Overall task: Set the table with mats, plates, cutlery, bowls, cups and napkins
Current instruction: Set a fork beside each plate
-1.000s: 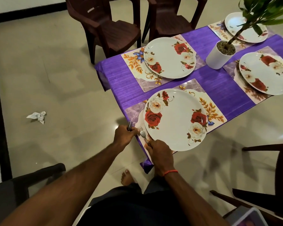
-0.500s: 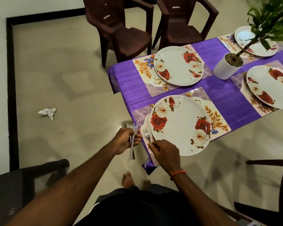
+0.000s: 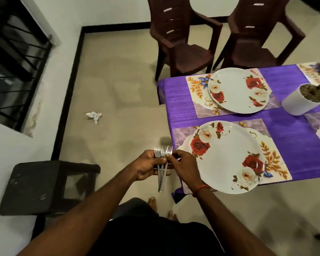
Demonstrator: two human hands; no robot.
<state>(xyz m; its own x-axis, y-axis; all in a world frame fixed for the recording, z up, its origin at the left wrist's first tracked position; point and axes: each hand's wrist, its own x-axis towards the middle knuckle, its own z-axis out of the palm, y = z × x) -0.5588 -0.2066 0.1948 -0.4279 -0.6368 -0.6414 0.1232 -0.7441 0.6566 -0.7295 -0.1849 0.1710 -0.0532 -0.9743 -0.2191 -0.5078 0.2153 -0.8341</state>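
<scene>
My left hand [image 3: 148,169] grips a bundle of steel forks [image 3: 161,183], tines up, just off the table's near left corner. My right hand [image 3: 185,165] pinches one fork of the bundle just below its tines. To the right, a rose-patterned plate [image 3: 227,157] sits on a floral mat [image 3: 274,159] at the near place. A second rose plate [image 3: 238,89] lies on its mat [image 3: 196,87] at the far place. Both stand on the purple tablecloth [image 3: 294,135]. My right hand covers the strip left of the near plate.
A white plant pot [image 3: 299,102] stands mid-table at the right. Two brown plastic chairs [image 3: 181,39] [image 3: 262,37] stand beyond the table. A dark stool [image 3: 44,185] is at my left, crumpled paper [image 3: 94,116] on the floor, a barred window [image 3: 11,61] far left.
My right hand has left the fork it held beside the near plate and moved left to the bundle in my left hand. The view has swung left.
</scene>
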